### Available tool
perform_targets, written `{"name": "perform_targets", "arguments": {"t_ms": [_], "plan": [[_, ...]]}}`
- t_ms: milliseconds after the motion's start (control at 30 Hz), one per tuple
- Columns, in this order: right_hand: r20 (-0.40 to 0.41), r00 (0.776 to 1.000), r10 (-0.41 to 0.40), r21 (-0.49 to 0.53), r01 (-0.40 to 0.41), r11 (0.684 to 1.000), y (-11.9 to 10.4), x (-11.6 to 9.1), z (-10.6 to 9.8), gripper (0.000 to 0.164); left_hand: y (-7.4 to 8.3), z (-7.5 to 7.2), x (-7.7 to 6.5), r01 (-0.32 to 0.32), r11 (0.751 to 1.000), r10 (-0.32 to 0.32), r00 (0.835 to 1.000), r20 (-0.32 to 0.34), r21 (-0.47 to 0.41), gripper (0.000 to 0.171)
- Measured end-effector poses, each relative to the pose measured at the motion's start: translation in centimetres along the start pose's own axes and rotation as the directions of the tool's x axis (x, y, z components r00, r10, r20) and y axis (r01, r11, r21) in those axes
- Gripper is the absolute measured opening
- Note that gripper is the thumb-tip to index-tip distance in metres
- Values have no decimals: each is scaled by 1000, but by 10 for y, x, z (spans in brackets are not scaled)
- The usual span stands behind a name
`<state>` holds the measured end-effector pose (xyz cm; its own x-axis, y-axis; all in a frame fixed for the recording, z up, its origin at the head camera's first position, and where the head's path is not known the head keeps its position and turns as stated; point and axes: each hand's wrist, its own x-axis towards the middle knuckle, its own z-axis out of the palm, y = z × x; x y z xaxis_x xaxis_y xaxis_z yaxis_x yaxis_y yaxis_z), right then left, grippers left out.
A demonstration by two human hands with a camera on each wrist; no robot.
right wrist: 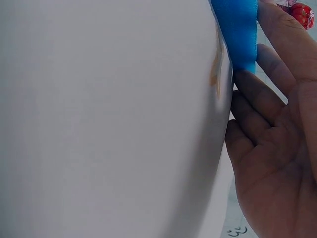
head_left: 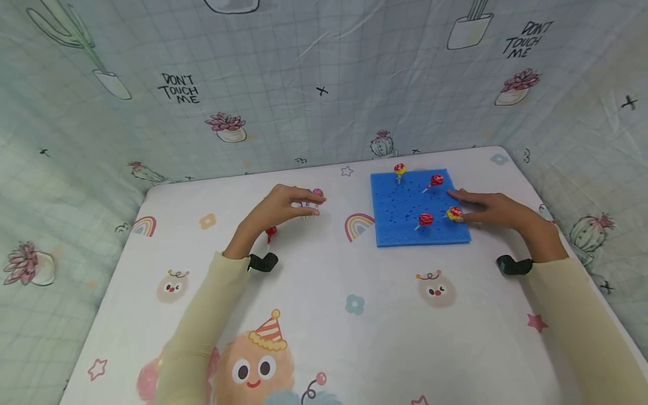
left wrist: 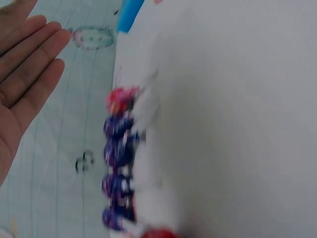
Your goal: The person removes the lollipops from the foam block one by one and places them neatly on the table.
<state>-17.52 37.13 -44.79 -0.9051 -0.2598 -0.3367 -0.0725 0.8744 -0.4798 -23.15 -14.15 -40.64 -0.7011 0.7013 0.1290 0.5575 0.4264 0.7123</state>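
Observation:
My left hand, fingers extended, reaches over a row of lollipops. In the left wrist view several purple-wrapped lollipops line up with a pink lollipop, all apart from the fingers. A red lollipop stands below that wrist in the head view. At the right edge of a blue foam board, my right hand rests its extended fingers against the side. Its thumb lies close to a yellow-and-red lollipop on the board. The board carries more lollipops on white sticks, and small holes dot its surface.
On the board, red lollipops stand near the front and back, and another yellow-and-red lollipop is near the far edge. The white table has printed cartoons. Patterned cloth hangs behind and at both sides.

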Motion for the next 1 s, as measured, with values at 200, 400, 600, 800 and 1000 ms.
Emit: {"name": "perform_targets", "arguments": {"t_ms": [200,400,600,800,1000], "plan": [[-1,1000,-4,-10,4,1000,-2,3,1,85,17,24,37,-128,991,131,989,67,-42,30],[1,1000,14,-28,-14,1000,-3,6,0,86,36,56,71,-201,969,219,968,122,-144,35],[12,999,40,-18,-40,999,0,3,1,87,55,94,102,-161,964,197,967,164,-212,43],[-10,1000,10,-30,-10,1000,0,2,-2,85,65,118,120,-89,948,152,970,191,-306,48],[-9,1000,7,-7,-7,1000,0,3,-1,86,68,131,130,-86,960,146,966,214,-265,49]]}}
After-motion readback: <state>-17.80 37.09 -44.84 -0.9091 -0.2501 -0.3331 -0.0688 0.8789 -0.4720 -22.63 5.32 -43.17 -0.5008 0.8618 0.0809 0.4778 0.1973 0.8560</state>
